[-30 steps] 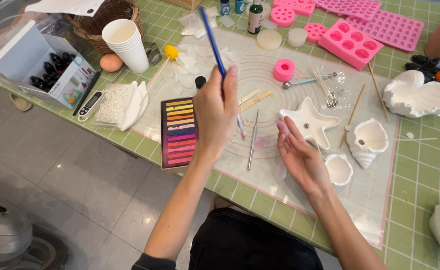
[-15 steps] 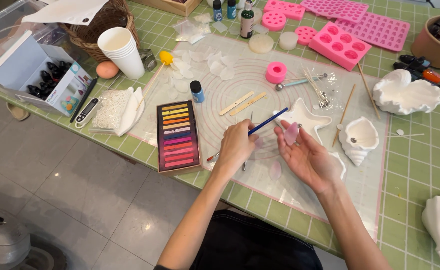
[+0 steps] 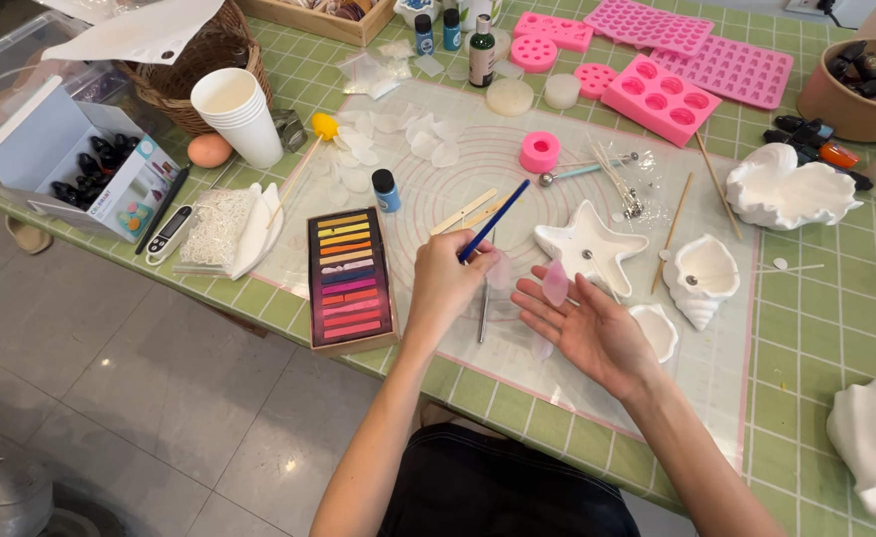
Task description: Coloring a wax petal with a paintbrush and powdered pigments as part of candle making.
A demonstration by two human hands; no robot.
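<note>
My left hand (image 3: 446,280) grips a blue-handled brush (image 3: 494,221), its handle slanting up and to the right. My right hand (image 3: 587,330) lies palm up just beside it, with a small pale pink petal-shaped piece (image 3: 555,282) resting on its fingertips. Both hands hover over a translucent mat (image 3: 478,169) with ringed markings. A box of coloured pastel sticks (image 3: 350,278) lies left of my left hand. A white star-shaped dish (image 3: 591,249) sits just beyond my right hand, and a metal rod (image 3: 484,310) lies on the mat between my hands.
White shell dishes (image 3: 702,278) (image 3: 784,191) stand right of the star. Pink moulds (image 3: 663,99) and small bottles (image 3: 482,52) line the far edge. Paper cups (image 3: 235,113), an egg (image 3: 209,151), a wicker basket (image 3: 191,66) and an open box (image 3: 90,165) crowd the left. Table edge runs near my body.
My left hand brought the brush down from upright to a low slant beside my right hand. My right hand turned palm up, the pink piece now on its fingertips.
</note>
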